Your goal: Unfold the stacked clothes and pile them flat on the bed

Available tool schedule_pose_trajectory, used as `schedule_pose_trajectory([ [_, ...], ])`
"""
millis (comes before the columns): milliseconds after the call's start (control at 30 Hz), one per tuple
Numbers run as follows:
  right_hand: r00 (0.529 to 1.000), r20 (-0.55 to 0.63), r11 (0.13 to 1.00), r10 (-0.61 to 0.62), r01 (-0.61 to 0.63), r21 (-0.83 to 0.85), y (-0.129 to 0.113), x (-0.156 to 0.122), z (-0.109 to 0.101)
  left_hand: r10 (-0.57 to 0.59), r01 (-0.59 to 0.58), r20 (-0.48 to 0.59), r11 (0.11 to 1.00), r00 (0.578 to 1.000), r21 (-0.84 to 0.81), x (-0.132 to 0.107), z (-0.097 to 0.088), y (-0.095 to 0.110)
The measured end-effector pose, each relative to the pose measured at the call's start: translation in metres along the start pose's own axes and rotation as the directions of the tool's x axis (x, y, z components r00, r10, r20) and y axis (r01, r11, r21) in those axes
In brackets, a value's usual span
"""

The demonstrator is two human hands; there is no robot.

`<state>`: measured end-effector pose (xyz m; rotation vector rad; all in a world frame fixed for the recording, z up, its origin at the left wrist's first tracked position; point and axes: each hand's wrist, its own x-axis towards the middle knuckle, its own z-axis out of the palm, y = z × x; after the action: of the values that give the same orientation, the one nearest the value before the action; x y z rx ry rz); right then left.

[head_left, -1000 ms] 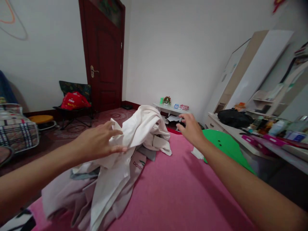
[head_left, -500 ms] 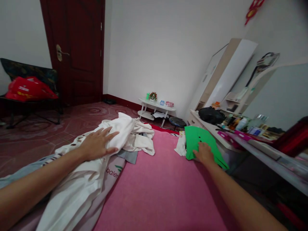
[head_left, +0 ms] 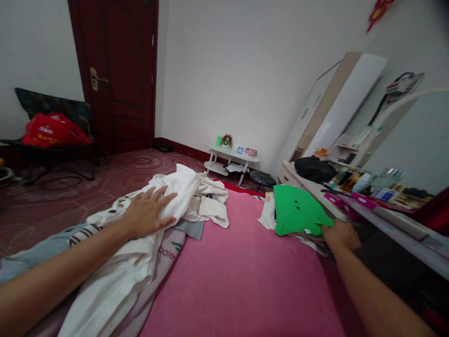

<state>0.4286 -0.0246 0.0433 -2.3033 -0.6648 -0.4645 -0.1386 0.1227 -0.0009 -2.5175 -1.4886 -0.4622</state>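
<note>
Bed: pink textured bed cover (head_left: 242, 281), the landmark.
Left hand (head_left: 149, 213): flat, released, pressing rumpled white garment pile (head_left: 175, 196) at its left.
Right hand (head_left: 341, 235): grasping folded green shirt (head_left: 296, 210) at its right edge.

Bedspread (head_left: 242, 276): plain pink. Folded garment (head_left: 296, 209) at right hand (head_left: 341, 235): bright green, dark buttons. Garment (head_left: 175, 192) under left hand (head_left: 149, 213): cream-white. Top (head_left: 168, 250) beneath: pale, green logo, dark lettering. Striped cloth (head_left: 82, 232): white with dark stripes. Door (head_left: 119, 75): dark red-brown. Bag (head_left: 52, 131) on chair: red. Floor (head_left: 105, 182): maroon, patterned. Side table (head_left: 233, 154): white.
</note>
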Motion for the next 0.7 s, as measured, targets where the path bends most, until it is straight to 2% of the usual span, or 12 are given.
schedule_pose_trajectory([
  [167,0.986,-0.011,0.974,-0.163,0.163,0.156,-0.077,-0.024,-0.023,-0.003,0.004,-0.037,1.000,0.999,0.007,-0.003,0.001,0.002],
  [267,0.929,0.030,0.880,-0.370,0.340,0.332,-0.124,-0.092,-0.066,-0.006,0.009,-0.123,1.000,0.992,0.021,-0.008,-0.007,0.006],
  [300,0.876,0.099,0.824,-0.472,0.398,0.403,-0.135,-0.123,-0.088,0.002,0.002,-0.168,1.000,0.986,0.024,-0.011,-0.012,0.007],
  [333,0.722,0.253,0.714,-0.644,0.447,0.539,-0.143,-0.155,-0.112,0.019,-0.015,-0.211,1.000,0.977,0.020,-0.013,-0.018,0.010],
  [367,0.470,0.425,0.622,-0.773,0.432,0.653,-0.147,-0.186,-0.136,0.045,-0.045,-0.248,0.999,0.968,0.006,-0.017,-0.025,0.014],
  [433,-0.185,0.588,0.522,-0.788,0.307,0.796,-0.147,-0.232,-0.176,0.122,-0.145,-0.277,0.987,0.953,-0.064,-0.025,-0.040,0.026],
  [467,-0.327,0.595,0.527,-0.734,0.280,0.803,-0.143,-0.245,-0.187,0.170,-0.207,-0.259,0.970,0.951,-0.124,-0.032,-0.047,0.034],
  [500,-0.395,0.604,0.540,-0.692,0.272,0.797,-0.137,-0.251,-0.191,0.224,-0.267,-0.215,0.943,0.951,-0.199,-0.039,-0.053,0.044],
  [533,-0.356,0.629,0.559,-0.691,0.289,0.777,-0.130,-0.251,-0.188,0.283,-0.316,-0.150,0.906,0.947,-0.281,-0.048,-0.058,0.055],
  [567,-0.237,0.659,0.584,-0.714,0.318,0.747,-0.123,-0.247,-0.177,0.344,-0.347,-0.074,0.866,0.936,-0.360,-0.058,-0.062,0.066],
  [633,0.076,0.668,0.646,-0.740,0.358,0.674,-0.106,-0.233,-0.143,0.434,-0.355,0.070,0.810,0.898,-0.467,-0.082,-0.069,0.088],
  [700,0.260,0.662,0.707,-0.703,0.356,0.611,-0.090,-0.225,-0.108,0.447,-0.328,0.155,0.814,0.881,-0.479,-0.105,-0.073,0.103],
])
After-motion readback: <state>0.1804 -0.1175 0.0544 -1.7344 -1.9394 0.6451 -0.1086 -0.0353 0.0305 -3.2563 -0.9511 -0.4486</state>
